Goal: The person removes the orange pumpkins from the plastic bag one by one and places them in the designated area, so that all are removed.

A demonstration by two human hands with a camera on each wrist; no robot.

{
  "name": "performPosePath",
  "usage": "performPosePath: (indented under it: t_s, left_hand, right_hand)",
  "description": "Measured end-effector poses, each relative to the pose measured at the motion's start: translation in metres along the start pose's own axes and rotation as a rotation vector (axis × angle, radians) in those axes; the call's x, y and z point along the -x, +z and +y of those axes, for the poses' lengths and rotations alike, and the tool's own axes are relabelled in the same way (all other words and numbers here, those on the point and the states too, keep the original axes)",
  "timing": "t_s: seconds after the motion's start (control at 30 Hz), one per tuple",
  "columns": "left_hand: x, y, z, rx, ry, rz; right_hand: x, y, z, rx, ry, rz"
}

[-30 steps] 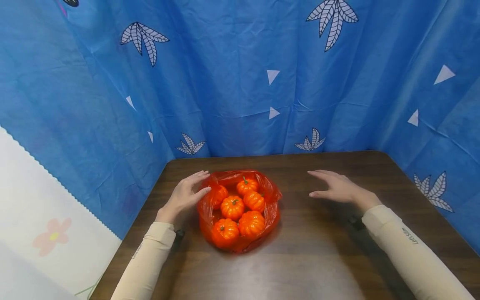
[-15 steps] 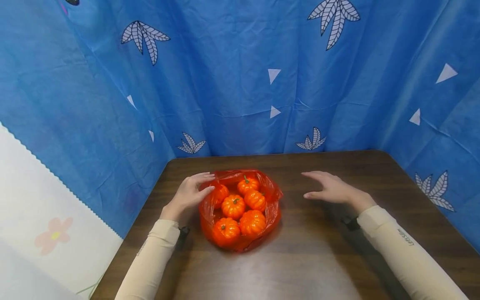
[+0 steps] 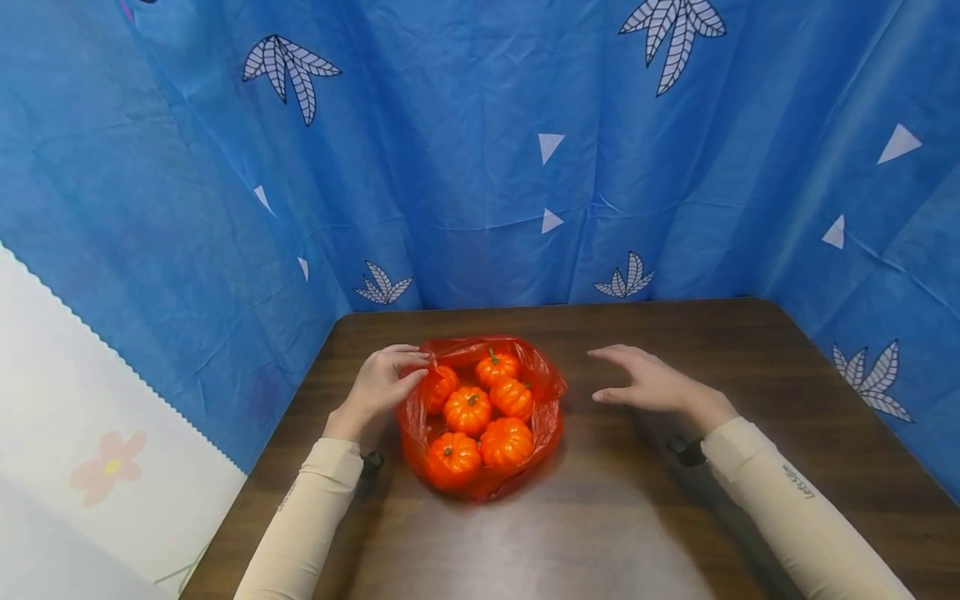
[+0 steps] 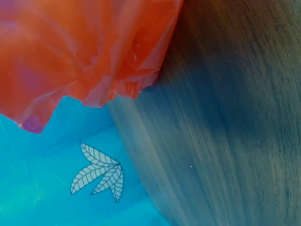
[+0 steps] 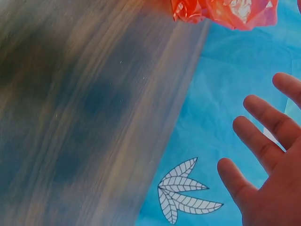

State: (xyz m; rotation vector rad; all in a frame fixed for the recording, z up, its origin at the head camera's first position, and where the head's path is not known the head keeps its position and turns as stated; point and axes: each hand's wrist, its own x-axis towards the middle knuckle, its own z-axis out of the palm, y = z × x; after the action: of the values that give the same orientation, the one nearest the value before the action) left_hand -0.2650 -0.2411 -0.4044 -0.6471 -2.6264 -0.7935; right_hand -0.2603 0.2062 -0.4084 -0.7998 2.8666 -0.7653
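A red plastic bag (image 3: 555, 412) stands with its mouth wide on the table, and several small orange pumpkins (image 3: 467, 411) with green stems lie inside it. In the head view my left hand (image 3: 381, 382) is at the bag's left rim, its fingertips overlapping the plastic and a gap showing between thumb and fingers. The left wrist view has the crumpled bag edge (image 4: 94, 52) but no fingers. To the right of the bag, apart from it, my right hand (image 3: 651, 382) is held over the table, thumb spread from the fingers. The right wrist view shows those fingers (image 5: 263, 141) extended and spread.
The dark wooden table (image 3: 600, 517) ends at a blue curtain (image 3: 480, 183) with leaf and triangle prints, which runs behind it and along both sides. A white cloth with a pale flower (image 3: 108, 467) hangs at the left.
My right hand has moved left, closer to the bag. My left hand has come slightly right onto the bag's rim, its fingers a little more bent. Bag and pumpkins have stayed put.
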Motion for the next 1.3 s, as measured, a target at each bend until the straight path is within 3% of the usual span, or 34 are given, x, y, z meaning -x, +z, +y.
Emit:
performPosePath:
  t_s: [0.27, 0.6, 0.97, 1.2, 1.3]
  left_hand:
    - [0.004, 0.001, -0.004, 0.054, 0.012, 0.072]
    - [0.015, 0.007, -0.005, 0.277, -0.119, 0.189]
    - [0.02, 0.018, -0.004, 0.433, -0.15, 0.284]
    - [0.024, 0.006, 0.03, 0.478, -0.206, 0.303]
    - [0.025, 0.005, 0.034, 0.5, -0.242, 0.318]
  right_hand:
    - [-0.001, 0.006, -0.006, -0.042, 0.024, -0.013]
    - [0.002, 0.013, -0.01, -0.153, 0.075, -0.025]
    - [0.005, 0.019, -0.016, -0.245, 0.055, -0.014]
    - [0.003, 0.023, -0.026, -0.319, 0.015, 0.014]
    - [0.001, 0.024, -0.03, -0.344, 0.01, 0.014]
